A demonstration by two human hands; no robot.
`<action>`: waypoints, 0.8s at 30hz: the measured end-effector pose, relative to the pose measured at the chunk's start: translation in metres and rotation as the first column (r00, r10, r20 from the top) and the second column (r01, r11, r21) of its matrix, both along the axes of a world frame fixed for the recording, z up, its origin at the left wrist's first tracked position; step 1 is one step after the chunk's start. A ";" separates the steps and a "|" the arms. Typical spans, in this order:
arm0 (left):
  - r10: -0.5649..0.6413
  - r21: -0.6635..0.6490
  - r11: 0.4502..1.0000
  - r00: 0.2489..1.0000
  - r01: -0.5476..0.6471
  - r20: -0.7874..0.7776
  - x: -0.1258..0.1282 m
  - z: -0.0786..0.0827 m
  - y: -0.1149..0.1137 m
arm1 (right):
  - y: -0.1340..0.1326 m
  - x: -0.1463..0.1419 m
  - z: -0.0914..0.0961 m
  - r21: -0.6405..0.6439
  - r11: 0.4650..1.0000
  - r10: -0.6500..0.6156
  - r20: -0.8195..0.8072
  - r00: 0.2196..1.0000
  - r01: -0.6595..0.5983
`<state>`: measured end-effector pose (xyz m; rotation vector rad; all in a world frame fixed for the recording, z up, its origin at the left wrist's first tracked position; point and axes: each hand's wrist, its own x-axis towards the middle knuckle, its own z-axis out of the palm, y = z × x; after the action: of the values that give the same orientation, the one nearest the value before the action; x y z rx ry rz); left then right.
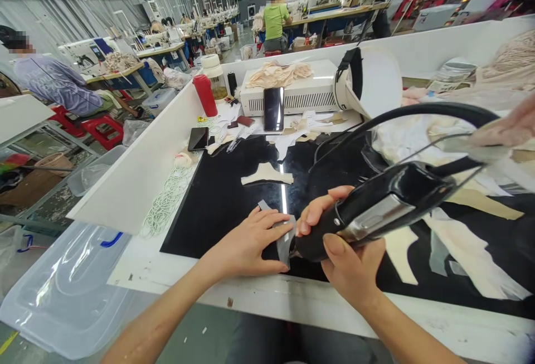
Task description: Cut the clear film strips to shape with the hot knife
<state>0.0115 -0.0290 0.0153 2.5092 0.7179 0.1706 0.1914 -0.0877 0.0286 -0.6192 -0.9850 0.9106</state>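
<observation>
My right hand (351, 263) is wrapped round a black corded handheld tool (371, 205) with a silvery metal lever along its side. Its narrow tip points left and meets the edge of a grey translucent strip (286, 244) on the black mat (217, 208). Flat on that strip lies my left hand (251, 241), fingers spread, pressing it down close to the tip. Part of the strip is hidden under the fingers. Just beyond them a cream curved fabric piece (267, 173) lies by itself on the mat.
Cream pieces (401, 252) and fabric scraps lie at right. A thick black cable (401, 113) arches over the table. Behind are a vented white box (292, 88), a phone (273, 108), a red cup (204, 95) and a white lampshade-like cone (378, 82). Pale green cord (167, 199) is heaped left.
</observation>
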 end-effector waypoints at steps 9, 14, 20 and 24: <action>-0.010 -0.015 1.000 1.000 0.010 -0.021 0.001 0.000 0.001 | -0.001 0.000 -0.002 0.000 1.000 -0.031 0.034 0.999 0.031; 0.021 0.015 1.000 0.998 -0.020 -0.059 -0.005 -0.003 -0.001 | -0.001 0.001 0.000 0.021 1.000 -0.011 0.011 1.000 0.011; 0.024 0.120 0.993 0.999 -0.019 -0.041 -0.024 -0.012 -0.008 | 0.001 0.012 0.001 -0.002 1.000 -0.025 0.025 0.999 0.025; 0.028 0.176 0.984 0.999 -0.022 -0.036 -0.034 -0.014 -0.018 | 0.003 0.026 0.001 -0.009 0.999 -0.042 0.039 0.998 0.043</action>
<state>-0.0220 -0.0468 0.0017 2.6777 0.7809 0.2029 0.2173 -0.0843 0.0297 -0.6662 -0.9989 0.8692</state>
